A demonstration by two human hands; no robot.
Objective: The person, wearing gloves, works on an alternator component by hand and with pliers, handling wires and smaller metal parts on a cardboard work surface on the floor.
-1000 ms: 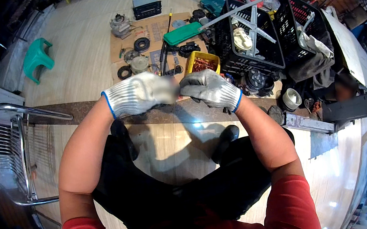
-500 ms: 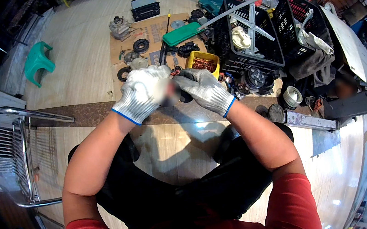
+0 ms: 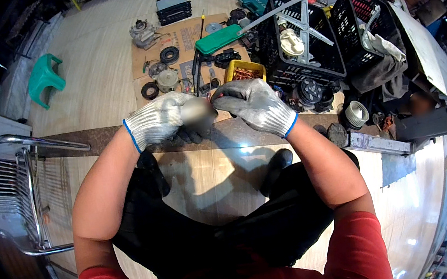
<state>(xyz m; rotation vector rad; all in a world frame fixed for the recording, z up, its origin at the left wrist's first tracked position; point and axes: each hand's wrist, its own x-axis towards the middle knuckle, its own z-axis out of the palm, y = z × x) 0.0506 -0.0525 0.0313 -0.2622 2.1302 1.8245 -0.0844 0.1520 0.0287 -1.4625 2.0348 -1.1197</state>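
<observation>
My left hand, in a white knit glove with a blue cuff, is closed around something at chest-front height. A smeared patch covers its fingertips, and the held thing shows only as a dark, blurred shape. Close by on the right, my right hand wears a matching glove with grey-coated fingers. Its fingers are bent and pinched together near the same spot, a bit of red showing at their tips. What they grip is too small to make out. Just beyond that hand stands a yellow bin holding copper-coloured pieces.
Round motor parts and a black ring lie on flattened cardboard. A green long-handled tool leans toward a black crate. A green stool stands far left, a metal chair nearer. A white fan wheel sits right.
My left hand has turned over and dropped slightly toward me, leftward. The right hand has shifted a little to the right. More of the parts behind the hands show now.
</observation>
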